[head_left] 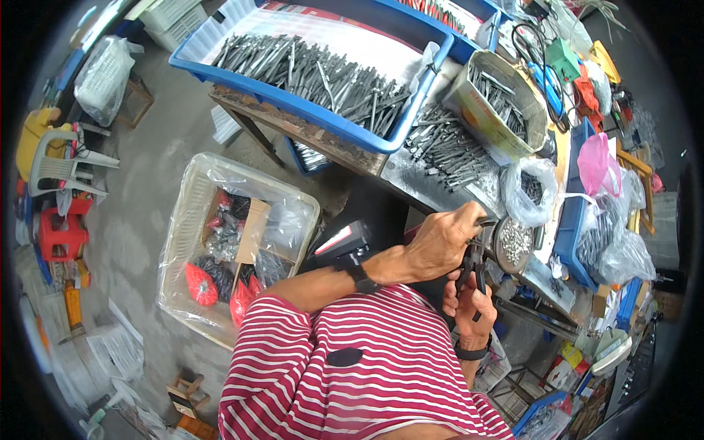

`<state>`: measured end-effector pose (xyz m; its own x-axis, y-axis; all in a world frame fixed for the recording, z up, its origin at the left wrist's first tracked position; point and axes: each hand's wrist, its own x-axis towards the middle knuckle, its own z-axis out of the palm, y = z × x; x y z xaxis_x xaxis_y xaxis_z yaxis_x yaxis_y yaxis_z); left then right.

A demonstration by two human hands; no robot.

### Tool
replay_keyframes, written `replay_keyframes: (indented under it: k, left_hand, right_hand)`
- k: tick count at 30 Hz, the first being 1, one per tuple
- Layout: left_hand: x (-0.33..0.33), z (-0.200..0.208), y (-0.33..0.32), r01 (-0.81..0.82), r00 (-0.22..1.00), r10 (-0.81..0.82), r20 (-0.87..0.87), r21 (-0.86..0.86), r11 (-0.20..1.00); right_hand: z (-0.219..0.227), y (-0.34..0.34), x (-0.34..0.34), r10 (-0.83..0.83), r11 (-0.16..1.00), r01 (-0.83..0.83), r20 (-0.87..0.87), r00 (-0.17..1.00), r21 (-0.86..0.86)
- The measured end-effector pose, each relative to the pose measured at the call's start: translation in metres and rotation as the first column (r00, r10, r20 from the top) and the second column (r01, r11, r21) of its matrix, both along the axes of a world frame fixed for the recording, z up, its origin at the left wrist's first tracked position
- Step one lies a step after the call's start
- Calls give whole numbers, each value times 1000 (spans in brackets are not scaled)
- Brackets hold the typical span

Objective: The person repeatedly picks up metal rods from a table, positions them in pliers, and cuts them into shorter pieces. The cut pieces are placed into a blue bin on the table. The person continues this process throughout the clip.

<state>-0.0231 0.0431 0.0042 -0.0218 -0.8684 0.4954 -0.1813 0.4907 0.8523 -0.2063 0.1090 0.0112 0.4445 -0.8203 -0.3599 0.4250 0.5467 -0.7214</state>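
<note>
My left hand (446, 238) is closed, its fingers pinched at the edge of the bench over a small dark piece that I cannot make out. Just below it, my right hand (473, 312) wraps round the dark handles of a plier-like tool (473, 270). The tool's upper end reaches up to my left fingers, which partly hide it. Right beside both hands is a round dish (515, 246) of small silvery metal bits. Dark slim metal parts (451, 150) lie in a heap on the bench beyond my left hand.
A blue tray (389, 143) of similar metal parts stands at the back, beside a tub (539, 139) holding more. Clear plastic bags (529, 194) crowd the right. On the floor at left sits a lined cream crate (172, 249) with red and black bags.
</note>
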Motion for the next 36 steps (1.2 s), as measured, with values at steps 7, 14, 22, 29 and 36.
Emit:
replay_keyframes:
  k: [7,14,22,29,36]
  left_hand:
    - [65,49,9,666,466,-150,-872,234,708]
    - [149,84,-45,564,458,-180,-870,128,816]
    - [193,55,-111,31,951,166,-261,613,789]
    - [193,24,-115,-397,842,183,507,353,847]
    - [177,27,-102,-470,680,370,633,-11,883]
  right_hand:
    - [-3,-3,8,-19,998,12,-116,993,-58]
    - [-2,0,15,2,995,-22,-209,978,-93]
    - [0,3,20,-20,994,-10,-271,962,-109]
    - [-2,4,15,-37,992,-3,-308,951,-128]
    - [1,6,18,-57,977,-32,-409,911,-209]
